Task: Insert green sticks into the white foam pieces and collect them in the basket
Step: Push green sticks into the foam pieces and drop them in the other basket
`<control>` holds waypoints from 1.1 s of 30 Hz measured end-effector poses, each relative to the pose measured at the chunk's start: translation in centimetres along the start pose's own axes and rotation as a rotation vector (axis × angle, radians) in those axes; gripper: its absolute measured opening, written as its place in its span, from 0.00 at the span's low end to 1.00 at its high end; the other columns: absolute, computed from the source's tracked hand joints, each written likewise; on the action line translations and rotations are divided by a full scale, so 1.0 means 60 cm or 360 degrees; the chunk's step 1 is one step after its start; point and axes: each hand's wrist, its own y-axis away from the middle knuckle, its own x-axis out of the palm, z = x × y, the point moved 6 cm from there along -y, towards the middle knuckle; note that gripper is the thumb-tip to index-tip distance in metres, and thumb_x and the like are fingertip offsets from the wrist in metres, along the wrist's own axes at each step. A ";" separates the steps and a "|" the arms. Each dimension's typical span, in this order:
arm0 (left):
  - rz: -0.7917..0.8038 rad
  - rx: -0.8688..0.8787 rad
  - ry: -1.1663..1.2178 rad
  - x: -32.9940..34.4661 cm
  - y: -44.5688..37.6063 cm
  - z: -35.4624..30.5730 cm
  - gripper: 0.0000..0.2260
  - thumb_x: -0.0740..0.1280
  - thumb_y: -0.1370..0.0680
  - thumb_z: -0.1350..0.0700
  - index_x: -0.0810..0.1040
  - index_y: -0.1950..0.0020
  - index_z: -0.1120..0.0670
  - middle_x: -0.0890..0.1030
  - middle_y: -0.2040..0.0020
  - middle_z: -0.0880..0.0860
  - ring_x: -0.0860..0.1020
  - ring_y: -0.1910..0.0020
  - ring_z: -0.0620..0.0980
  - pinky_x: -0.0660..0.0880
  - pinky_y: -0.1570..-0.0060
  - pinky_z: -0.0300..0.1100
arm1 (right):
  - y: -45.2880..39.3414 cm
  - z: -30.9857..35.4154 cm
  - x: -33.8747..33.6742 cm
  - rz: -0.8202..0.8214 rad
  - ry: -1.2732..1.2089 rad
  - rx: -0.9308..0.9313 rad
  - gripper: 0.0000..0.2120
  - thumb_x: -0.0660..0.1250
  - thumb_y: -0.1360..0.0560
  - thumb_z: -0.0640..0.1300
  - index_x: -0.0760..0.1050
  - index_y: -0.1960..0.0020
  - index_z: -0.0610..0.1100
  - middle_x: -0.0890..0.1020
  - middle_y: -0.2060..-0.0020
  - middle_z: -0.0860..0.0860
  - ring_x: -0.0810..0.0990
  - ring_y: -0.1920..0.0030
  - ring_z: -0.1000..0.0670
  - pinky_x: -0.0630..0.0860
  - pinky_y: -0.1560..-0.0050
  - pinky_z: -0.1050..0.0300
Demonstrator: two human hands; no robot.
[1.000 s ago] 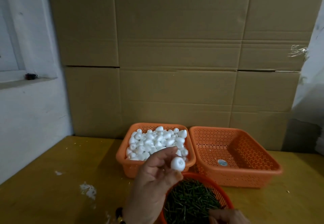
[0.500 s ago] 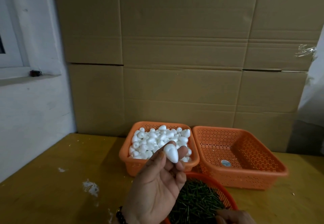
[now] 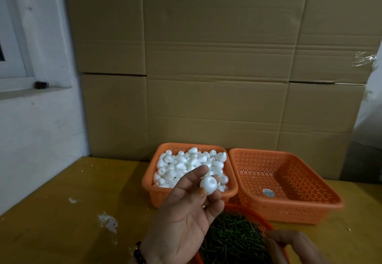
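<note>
- Foam piece (image 3: 208, 184), white and rounded with a small dimple facing the camera; held up in front of the near rim of the left basket, above the table
- Left hand (image 3: 186, 216), palm toward the camera; thumb tip pressing the piece from the lower left, index finger rising behind its upper left, the remaining fingers curled beneath and to its right, so the piece sits pinched at the fingertips, clear of the palm; a dark beaded bracelet (image 3: 138, 252) on the wrist
- Right hand (image 3: 293, 247) at the lower right edge, over the near rim of the round basket; fingers curled inward; whether they pinch a stick cannot be told
- Round orange basket (image 3: 260, 219), nearest the viewer, filled with green sticks (image 3: 233, 239); partly covered by both hands
- Left orange basket (image 3: 153, 183), rectangular, heaped with white foam pieces (image 3: 186, 162); standing against the cardboard
- Right orange basket (image 3: 289, 208), rectangular, touching the left one side by side; only a round sticker (image 3: 268, 192) visible on its floor
- Yellow table (image 3: 62, 212) with white foam crumbs (image 3: 107, 221) left of the hand; cardboard wall (image 3: 206, 57) behind; white wall with a window sill (image 3: 31, 92) at left
</note>
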 end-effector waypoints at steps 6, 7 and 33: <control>-0.0015 0.0017 -0.0124 -0.002 0.000 -0.002 0.23 0.83 0.48 0.66 0.84 0.55 0.59 0.82 0.52 0.60 0.81 0.60 0.53 0.79 0.63 0.42 | -0.038 -0.015 0.013 0.0221 0.0174 -0.0048 0.23 0.81 0.41 0.38 0.76 0.60 0.63 0.79 0.63 0.66 0.79 0.61 0.64 0.77 0.62 0.60; -0.0021 0.0023 -0.0138 -0.004 -0.001 -0.002 0.23 0.83 0.49 0.66 0.84 0.56 0.58 0.82 0.52 0.60 0.81 0.60 0.52 0.79 0.64 0.42 | -0.044 -0.011 0.019 0.0283 0.0197 -0.0102 0.24 0.81 0.42 0.38 0.76 0.59 0.62 0.79 0.62 0.67 0.79 0.61 0.65 0.79 0.62 0.58; -0.0074 -0.0080 0.0038 -0.017 -0.008 0.012 0.24 0.82 0.46 0.69 0.84 0.51 0.61 0.82 0.50 0.64 0.82 0.59 0.55 0.81 0.60 0.48 | -0.031 -0.021 0.098 0.1141 0.0592 -0.0145 0.19 0.60 0.24 0.60 0.66 0.34 0.66 0.69 0.38 0.69 0.64 0.34 0.64 0.57 0.33 0.64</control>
